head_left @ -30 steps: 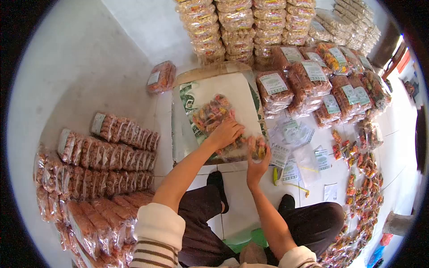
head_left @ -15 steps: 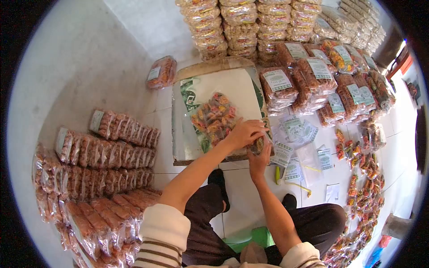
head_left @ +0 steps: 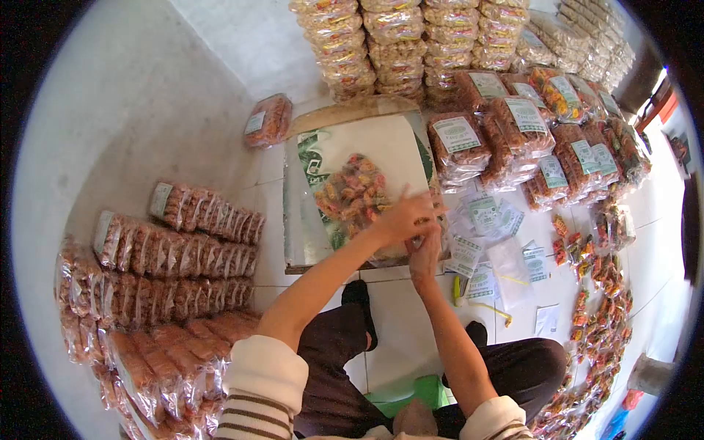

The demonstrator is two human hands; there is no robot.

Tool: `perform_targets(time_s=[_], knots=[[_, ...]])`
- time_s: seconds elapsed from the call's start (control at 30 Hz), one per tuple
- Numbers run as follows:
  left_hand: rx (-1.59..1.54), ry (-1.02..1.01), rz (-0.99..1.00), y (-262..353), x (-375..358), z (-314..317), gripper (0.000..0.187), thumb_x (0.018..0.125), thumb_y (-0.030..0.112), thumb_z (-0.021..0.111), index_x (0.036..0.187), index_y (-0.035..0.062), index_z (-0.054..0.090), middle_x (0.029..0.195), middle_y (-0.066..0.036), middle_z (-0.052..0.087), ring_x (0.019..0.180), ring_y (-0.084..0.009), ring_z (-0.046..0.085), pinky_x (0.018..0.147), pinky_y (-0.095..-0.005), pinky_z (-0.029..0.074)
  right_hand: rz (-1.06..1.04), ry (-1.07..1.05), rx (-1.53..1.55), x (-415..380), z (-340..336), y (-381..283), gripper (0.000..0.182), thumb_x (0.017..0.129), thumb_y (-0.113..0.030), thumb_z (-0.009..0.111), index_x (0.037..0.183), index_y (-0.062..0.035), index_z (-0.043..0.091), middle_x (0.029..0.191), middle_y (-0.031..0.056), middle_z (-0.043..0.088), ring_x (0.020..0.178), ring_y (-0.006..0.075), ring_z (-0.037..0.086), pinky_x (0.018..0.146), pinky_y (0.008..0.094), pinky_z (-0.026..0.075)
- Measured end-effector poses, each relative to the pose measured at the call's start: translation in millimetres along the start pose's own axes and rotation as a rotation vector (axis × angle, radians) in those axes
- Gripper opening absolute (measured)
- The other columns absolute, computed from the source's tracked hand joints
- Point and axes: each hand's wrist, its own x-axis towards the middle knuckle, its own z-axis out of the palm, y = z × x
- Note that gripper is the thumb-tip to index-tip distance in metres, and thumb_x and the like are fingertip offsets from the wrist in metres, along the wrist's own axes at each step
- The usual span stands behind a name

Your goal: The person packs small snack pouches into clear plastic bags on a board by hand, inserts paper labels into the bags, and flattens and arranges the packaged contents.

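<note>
Over the near right corner of a shallow cardboard tray (head_left: 352,111), my hands are close together. My right hand (head_left: 425,253) has its fingers closed round a small clear packet of reddish-brown snacks (head_left: 416,240), mostly covered by the fingers. Just above it is my left hand (head_left: 408,218), its fingers smeared by motion. To the left of my hands, a cluster of small colourful snack packets (head_left: 352,191) lies on the white and green sheet (head_left: 400,150) in the tray.
Bagged snacks (head_left: 176,264) are stacked at left. Tall columns of bags (head_left: 396,55) and labelled packs (head_left: 458,136) stand behind. Printed labels (head_left: 484,213), clear plastic bags (head_left: 508,268) and a yellow-green cutter (head_left: 458,290) lie right, near strings of small packets (head_left: 601,308).
My left hand's fingers have lifted slightly and spread away from the small packet. My right hand has turned a little and covers more of it.
</note>
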Motion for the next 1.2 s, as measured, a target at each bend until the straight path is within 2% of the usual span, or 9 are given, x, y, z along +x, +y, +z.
perform_targets(time_s=[0.03,0.13,0.3,0.63,0.87,1.03,1.07,1.13,1.2], knots=[[-0.033,0.087,-0.067,-10.2,-2.0,-5.5,0.030,0.087,0.026,0.042,0.115,0.0243,0.054,0.127,0.000,0.045,0.126,-0.0207,0.030,0.104,-0.0540,0.003,0.082,0.008,0.077,-1.9,0.3,-12.9,0.048,0.069,0.001,0.060,0.114,-0.0017,0.044,0.113,0.0190,0.048,0.105,0.0373,0.044,0.088,0.0421,0.034],[0.182,0.356,-0.267,-42.8,-13.2,-24.8,0.034,0.089,0.032,0.040,0.120,0.0233,0.049,0.129,-0.004,0.040,0.128,-0.0265,0.023,0.103,-0.0544,0.006,-0.365,0.114,-0.513,0.5,-1.3,-17.3,0.047,0.068,0.000,0.063,0.112,-0.0063,0.047,0.111,0.0164,0.048,0.104,0.0337,0.044,0.089,0.0389,0.033],[0.434,0.077,-0.110,-54.7,-31.4,-33.8,0.040,0.088,0.042,0.037,0.126,0.0282,0.043,0.130,-0.002,0.039,0.128,-0.0278,0.020,0.102,-0.0550,0.009,-0.428,0.215,-0.961,2.8,3.4,-19.0,0.056,0.068,-0.004,0.066,0.120,-0.0083,0.046,0.115,0.0142,0.042,0.099,0.0320,0.045,0.088,0.0380,0.035],[0.297,-0.075,0.016,-7.0,4.3,-6.7,0.035,0.080,0.048,0.049,0.107,0.0268,0.058,0.119,0.001,0.052,0.120,-0.0198,0.037,0.103,-0.0539,0.006,-0.226,0.172,-0.154,4.6,2.8,-0.5,0.063,0.067,0.014,0.054,0.125,-0.0050,0.040,0.111,0.0118,0.039,0.097,0.0210,0.045,0.076,0.0279,0.046],[0.053,0.052,0.061,-1.5,13.2,4.6,0.018,0.081,0.030,0.052,0.083,0.0171,0.065,0.081,0.002,0.063,0.095,-0.0168,0.056,0.104,-0.0506,0.009,-0.224,0.217,-0.290,-2.9,7.3,11.3,0.041,0.077,-0.002,0.056,0.117,-0.0001,0.043,0.116,0.0138,0.041,0.101,0.0242,0.047,0.080,0.0337,0.044],[-0.066,-0.174,0.236,35.6,28.1,22.1,0.018,0.083,0.025,0.051,0.085,0.0132,0.064,0.084,-0.005,0.063,0.078,-0.0259,0.059,0.093,-0.0397,0.034,-0.247,0.183,-0.977,2.3,15.4,108.0,0.035,0.080,-0.002,0.055,0.113,0.0004,0.045,0.115,0.0135,0.043,0.102,0.0241,0.046,0.087,0.0350,0.039],[-0.068,-0.169,0.234,39.4,30.2,17.6,0.018,0.083,0.025,0.051,0.085,0.0132,0.064,0.084,-0.005,0.063,0.078,-0.0259,0.059,0.093,-0.0397,0.034,-0.138,0.230,-0.184,0.4,23.5,78.7,0.033,0.079,-0.001,0.056,0.111,0.0008,0.047,0.115,0.0132,0.043,0.103,0.0249,0.045,0.089,0.0356,0.037],[-0.276,-0.025,-0.090,38.8,35.4,0.4,0.018,0.083,0.025,0.051,0.085,0.0116,0.063,0.085,-0.005,0.062,0.084,-0.0244,0.058,0.090,-0.0398,0.038,-0.020,0.253,0.608,4.8,22.6,32.4,0.032,0.078,0.000,0.057,0.108,0.0013,0.049,0.114,0.0130,0.044,0.104,0.0258,0.045,0.091,0.0361,0.035],[-0.201,0.099,-0.065,19.3,35.0,-12.2,0.020,0.082,0.027,0.052,0.085,0.0113,0.063,0.087,-0.004,0.062,0.087,-0.0231,0.057,0.093,-0.0405,0.034,-0.365,0.153,-0.464,11.5,16.2,10.3,0.033,0.075,0.005,0.056,0.106,0.0033,0.049,0.111,0.0136,0.046,0.102,0.0260,0.047,0.088,0.0341,0.038]])
